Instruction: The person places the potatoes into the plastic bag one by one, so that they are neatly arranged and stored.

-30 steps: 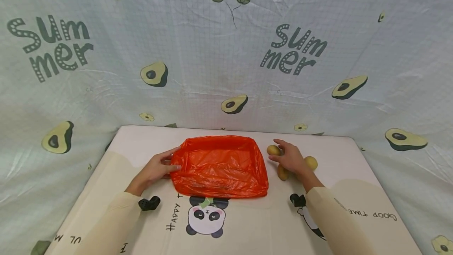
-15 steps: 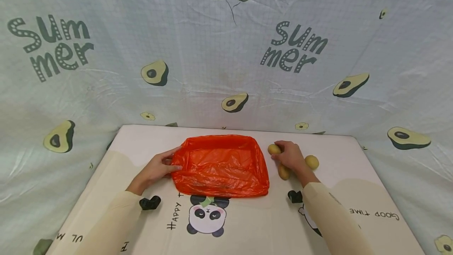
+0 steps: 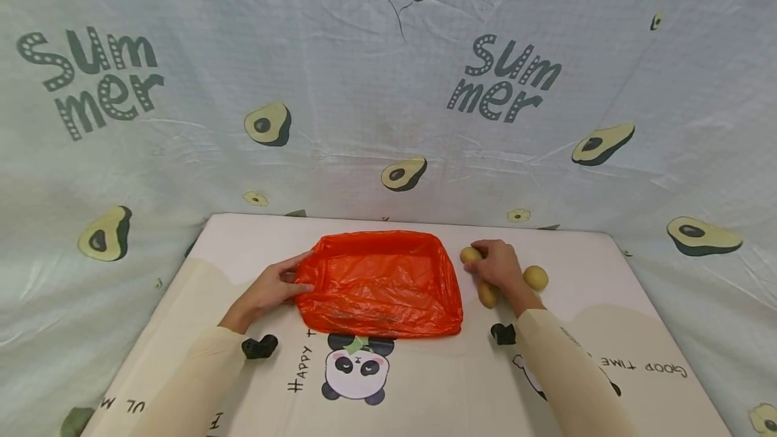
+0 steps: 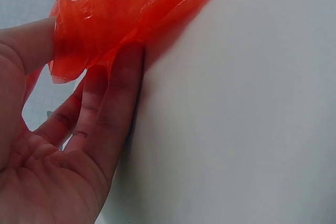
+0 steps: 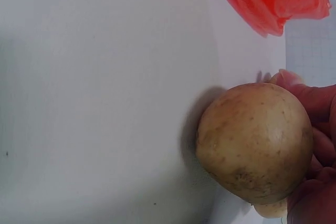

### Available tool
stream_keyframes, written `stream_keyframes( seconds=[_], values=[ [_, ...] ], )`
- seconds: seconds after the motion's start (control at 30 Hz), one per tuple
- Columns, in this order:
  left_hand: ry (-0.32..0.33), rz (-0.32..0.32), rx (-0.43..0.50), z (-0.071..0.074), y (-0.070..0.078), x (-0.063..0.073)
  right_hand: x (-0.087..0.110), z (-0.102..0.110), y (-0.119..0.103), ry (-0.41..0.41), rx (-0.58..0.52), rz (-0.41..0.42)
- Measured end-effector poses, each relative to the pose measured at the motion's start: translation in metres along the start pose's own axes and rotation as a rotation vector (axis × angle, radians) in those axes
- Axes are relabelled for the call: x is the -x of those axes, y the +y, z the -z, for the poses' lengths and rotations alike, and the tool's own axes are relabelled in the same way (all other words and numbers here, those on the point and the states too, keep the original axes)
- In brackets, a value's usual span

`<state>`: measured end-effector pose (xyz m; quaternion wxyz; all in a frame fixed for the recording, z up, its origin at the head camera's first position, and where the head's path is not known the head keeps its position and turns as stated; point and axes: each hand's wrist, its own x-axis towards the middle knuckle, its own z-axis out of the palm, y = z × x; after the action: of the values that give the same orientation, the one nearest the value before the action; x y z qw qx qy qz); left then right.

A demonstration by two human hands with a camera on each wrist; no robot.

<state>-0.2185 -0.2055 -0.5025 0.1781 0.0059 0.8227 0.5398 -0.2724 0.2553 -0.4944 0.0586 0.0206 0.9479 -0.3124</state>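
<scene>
A red plastic bag (image 3: 379, 319), spread wide in a box-like shape, stands mid-table. At its left side my left hand (image 3: 270, 292) holds the edge; in the left wrist view the thumb (image 4: 31, 45) is at the plastic fold and the fingers lie against the outside. To the bag's right, my right hand (image 3: 499, 267) grips a potato (image 3: 469, 255) between thumb and fingers. A second potato (image 3: 487, 294) lies under that hand and appears large in the right wrist view, mostly covering the gripped one there. A third potato (image 3: 536, 278) rests right of the wrist.
The table has a pale printed cloth (image 3: 425, 383) with a panda and lettering. Behind it hangs a light curtain (image 3: 340, 86) with avocado prints. Small black devices (image 3: 260, 346) sit by both wrists.
My right hand's fingers have closed round the far potato, which they were spread about earlier. The left hand stays at the bag's edge, and the bag keeps its place.
</scene>
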Motion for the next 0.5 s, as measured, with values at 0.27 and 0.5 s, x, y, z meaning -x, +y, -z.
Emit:
stream_keyframes(
  seconds=[0.27, 0.5],
  values=[
    [-0.003, 0.017, 0.000, -0.0015, -0.0028, -0.0023, 0.0044, 0.0001, 0.0012, -0.016, -0.039, -0.034],
    [0.000, 0.008, -0.006, 0.0009, -0.0040, -0.0040, 0.0056, 0.0029, 0.0027, 0.003, -0.049, -0.007]
  ],
)
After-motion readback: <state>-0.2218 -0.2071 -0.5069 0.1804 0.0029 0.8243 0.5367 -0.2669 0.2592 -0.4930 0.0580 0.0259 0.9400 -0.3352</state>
